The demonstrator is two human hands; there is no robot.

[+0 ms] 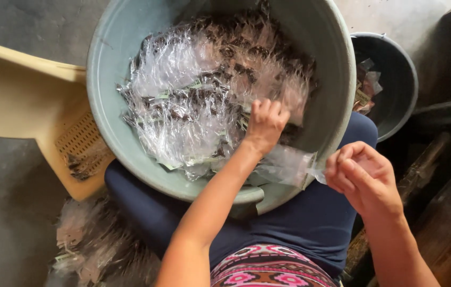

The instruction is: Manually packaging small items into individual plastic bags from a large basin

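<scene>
A large grey-green plastic tub (106,79) rests on my lap, filled with several small clear plastic packets (193,90) holding dark bits. My left hand (265,125) reaches into the tub and its fingers curl down onto the packets near the right side. My right hand (361,175) is outside the rim, pinching the corner of one clear packet (284,165) that hangs over the tub's edge.
A smaller dark bucket (395,79) with a few packets inside stands at the right. A cream plastic scoop-like tray (29,101) lies at the left. More clear packets (92,239) lie piled on the floor at lower left. Dark wooden pieces (438,212) sit at right.
</scene>
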